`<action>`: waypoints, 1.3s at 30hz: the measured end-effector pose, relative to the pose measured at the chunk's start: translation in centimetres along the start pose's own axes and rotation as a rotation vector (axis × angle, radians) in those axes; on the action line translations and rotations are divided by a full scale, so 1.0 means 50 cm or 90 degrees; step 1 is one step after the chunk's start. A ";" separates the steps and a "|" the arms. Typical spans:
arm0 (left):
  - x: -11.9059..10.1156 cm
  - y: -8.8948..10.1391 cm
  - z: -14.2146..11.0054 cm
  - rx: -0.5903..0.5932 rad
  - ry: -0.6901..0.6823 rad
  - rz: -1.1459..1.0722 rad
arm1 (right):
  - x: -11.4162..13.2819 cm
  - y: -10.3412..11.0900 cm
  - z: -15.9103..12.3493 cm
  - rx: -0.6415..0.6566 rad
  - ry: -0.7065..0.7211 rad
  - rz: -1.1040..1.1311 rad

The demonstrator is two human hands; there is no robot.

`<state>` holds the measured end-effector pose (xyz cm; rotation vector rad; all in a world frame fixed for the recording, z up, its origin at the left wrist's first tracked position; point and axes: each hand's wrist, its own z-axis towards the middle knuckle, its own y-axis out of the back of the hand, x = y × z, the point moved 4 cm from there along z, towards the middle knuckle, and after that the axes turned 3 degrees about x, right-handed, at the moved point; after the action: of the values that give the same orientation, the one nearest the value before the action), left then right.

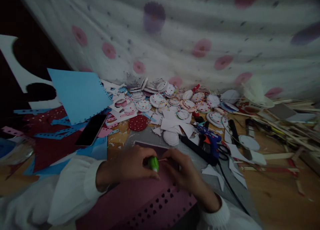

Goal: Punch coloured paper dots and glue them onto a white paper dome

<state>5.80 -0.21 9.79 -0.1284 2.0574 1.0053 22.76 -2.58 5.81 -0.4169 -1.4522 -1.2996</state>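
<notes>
My left hand (pixel 130 166) is closed around a small green punch (pixel 153 164) that sits on a pink paper sheet (pixel 140 203) punched with rows of heart-shaped holes. My right hand (pixel 186 171) rests on the same sheet just right of the punch, its fingers curled and pinching the sheet's edge beside the tool. Both wrists wear white sleeves. The sheet lies across my lap and the near edge of the floor.
A blue glue gun (pixel 211 140) with a black cable lies right of my hands. Several decorated paper circles (pixel 175 103) are heaped behind. A blue sheet (pixel 78 95), a black phone (pixel 91 130), a red dotted circle (pixel 138 122) and wooden sticks (pixel 287 123) lie around.
</notes>
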 end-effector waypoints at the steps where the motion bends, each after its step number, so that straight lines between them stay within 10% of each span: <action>1: 0.002 0.000 0.001 0.008 -0.002 -0.019 | -0.001 -0.001 0.000 -0.006 -0.001 0.000; 20: 0.026 0.004 -0.015 0.046 -0.060 -0.191 | 0.006 0.007 0.002 -0.111 -0.052 0.031; 39: 0.027 -0.025 0.003 -0.056 0.013 -0.320 | 0.015 0.017 0.011 0.020 0.060 0.129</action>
<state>5.50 -0.63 8.02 -0.6679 1.8614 0.7775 22.94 -2.11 6.95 -0.4638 -1.3139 -1.1185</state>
